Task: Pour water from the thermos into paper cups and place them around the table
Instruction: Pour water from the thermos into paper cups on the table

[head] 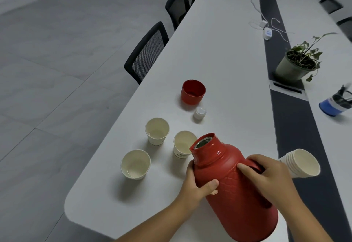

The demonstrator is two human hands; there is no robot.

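We are holding the thermos (234,184) in both hands, tilting it with its open mouth leaning toward the nearest cup (183,144). Our left hand (198,184) is curling round the body just below the shoulder, thumb pressing across the front; our right hand (266,173) is wrapping over the upper side, fingers bent around the handle area, forearm reaching in from the lower right. The thermos is glossy red plastic, bottle-shaped with a stepped neck and a shiny metal-lined opening; whether water is running out we cannot tell. Three paper cups are standing upright on the smooth white worktop (219,51): the nearest one partly behind the thermos neck, a far cup (157,131) to its left, and a near-left cup (135,164). A stack (301,162) of spare cups is lying on its side beside our right hand. Beyond are sitting the red lid (193,92), mouth up, and a small white stopper (200,112).
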